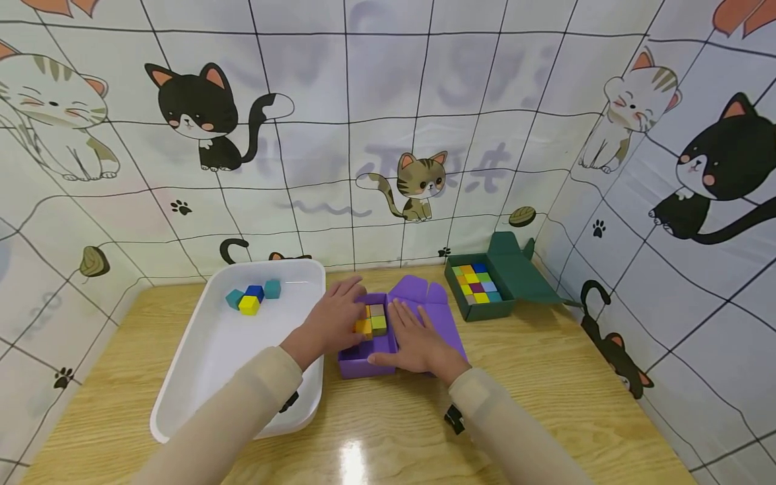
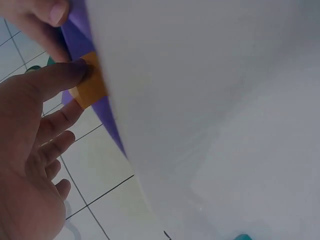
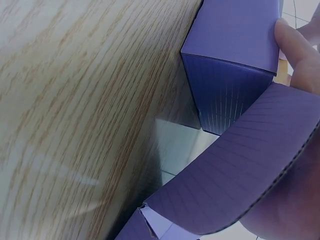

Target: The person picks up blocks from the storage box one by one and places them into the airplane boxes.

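A purple cardboard box (image 1: 366, 368) stands on the table with its lid (image 1: 447, 327) folded back to the right. Inside are several cubes, among them an olive-green cube (image 1: 378, 326). My left hand (image 1: 330, 320) reaches over the box's left wall. In the left wrist view its thumb and a finger pinch an orange cube (image 2: 93, 86). My right hand (image 1: 418, 340) lies with fingers extended across the box's right side and the lid, thumb at the front wall. The right wrist view shows that thumb against the box's edge, and the lid flap (image 3: 240, 160) beside the palm.
Left of the box is a white tray (image 1: 206, 364) holding a yellow cube (image 1: 248, 306), a blue cube (image 1: 255, 292) and teal cubes. A dark green box (image 1: 488, 312), lid open, sits at the back right, filled with coloured cubes. Cat-printed sheeting (image 1: 315, 155) surrounds the table.
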Available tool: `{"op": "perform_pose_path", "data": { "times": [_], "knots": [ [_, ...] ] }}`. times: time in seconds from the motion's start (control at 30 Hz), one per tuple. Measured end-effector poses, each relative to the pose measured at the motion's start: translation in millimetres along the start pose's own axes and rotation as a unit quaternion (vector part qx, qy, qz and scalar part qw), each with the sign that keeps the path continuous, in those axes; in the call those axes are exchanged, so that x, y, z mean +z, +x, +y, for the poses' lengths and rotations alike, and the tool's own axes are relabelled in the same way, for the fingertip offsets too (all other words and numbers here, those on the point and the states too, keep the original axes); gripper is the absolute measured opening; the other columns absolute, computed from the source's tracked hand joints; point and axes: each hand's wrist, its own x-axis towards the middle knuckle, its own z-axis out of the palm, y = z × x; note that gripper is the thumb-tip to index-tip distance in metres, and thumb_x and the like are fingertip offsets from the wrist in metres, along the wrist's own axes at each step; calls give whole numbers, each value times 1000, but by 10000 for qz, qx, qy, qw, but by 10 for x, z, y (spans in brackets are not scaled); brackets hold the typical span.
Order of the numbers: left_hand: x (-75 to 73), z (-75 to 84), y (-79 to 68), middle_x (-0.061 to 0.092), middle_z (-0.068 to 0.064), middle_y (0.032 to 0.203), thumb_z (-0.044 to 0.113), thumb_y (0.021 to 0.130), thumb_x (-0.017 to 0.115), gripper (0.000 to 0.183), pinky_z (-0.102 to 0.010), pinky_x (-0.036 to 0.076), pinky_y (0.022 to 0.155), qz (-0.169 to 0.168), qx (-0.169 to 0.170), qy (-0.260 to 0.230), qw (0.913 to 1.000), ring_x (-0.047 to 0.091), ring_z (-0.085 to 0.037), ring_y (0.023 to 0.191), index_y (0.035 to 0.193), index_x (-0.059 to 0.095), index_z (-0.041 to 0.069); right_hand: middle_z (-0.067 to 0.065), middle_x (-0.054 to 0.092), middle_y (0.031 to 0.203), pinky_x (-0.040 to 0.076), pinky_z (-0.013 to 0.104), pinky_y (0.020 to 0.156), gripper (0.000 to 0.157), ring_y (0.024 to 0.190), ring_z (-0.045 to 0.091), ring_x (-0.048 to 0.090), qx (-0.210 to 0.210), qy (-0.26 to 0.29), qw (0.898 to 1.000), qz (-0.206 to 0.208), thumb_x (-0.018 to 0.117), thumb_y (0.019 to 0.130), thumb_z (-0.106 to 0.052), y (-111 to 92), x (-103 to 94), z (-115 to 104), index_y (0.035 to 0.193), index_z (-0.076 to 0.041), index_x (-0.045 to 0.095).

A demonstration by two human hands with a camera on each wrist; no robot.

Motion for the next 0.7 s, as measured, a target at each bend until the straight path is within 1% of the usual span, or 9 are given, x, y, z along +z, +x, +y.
{"op": "perform_pose_path", "data": {
  "times": [0.13, 0.27, 0.5, 0.6, 0.7],
  "knots": [
    [70, 28, 24, 55, -7, 132, 48, 80, 75, 35, -48, 22, 122, -135, 4, -19, 9999, 27, -29, 147, 87, 72, 14, 8, 0, 165, -2, 53, 124, 111, 154, 25, 0, -8, -2, 10000, 12, 45, 82, -80, 5, 7, 9, 157, -10, 1],
    [143, 26, 57, 55, -5, 131, 49, 79, 76, 34, -48, 23, 121, -226, -13, 101, 9997, 27, -29, 147, 85, 72, 16, 8, 1, 166, -2, 53, 124, 112, 154, 25, 2, -37, -20, 10000, 31, 43, 82, -82, 10, 17, 21, 157, -10, 2],
    [267, 26, 96, 54, -6, 137, 53, 82, 71, 38, -45, 19, 123, -602, -16, 496, 9970, 25, -27, 149, 90, 71, 15, 9, 1, 166, -1, 54, 124, 114, 154, 25, 1, -79, -4, 10000, 39, 42, 81, -83, 21, 33, 19, 157, -9, 1],
    [301, 26, 98, 54, -6, 137, 54, 82, 70, 41, -45, 19, 123, -629, -6, 606, 9962, 26, -28, 148, 90, 69, 14, 9, 0, 166, -2, 54, 124, 114, 154, 25, 1, -76, -1, 10000, 36, 42, 81, -83, 20, 33, 16, 157, -9, 1],
    [318, 30, 103, 54, -7, 136, 54, 81, 71, 42, -45, 20, 123, -556, 6, 623, 9965, 26, -29, 148, 89, 69, 14, 8, 0, 166, -2, 53, 124, 114, 154, 25, 1, -35, -29, 10000, 26, 43, 81, -83, 11, 23, 11, 157, -10, 1]
  ]
}}
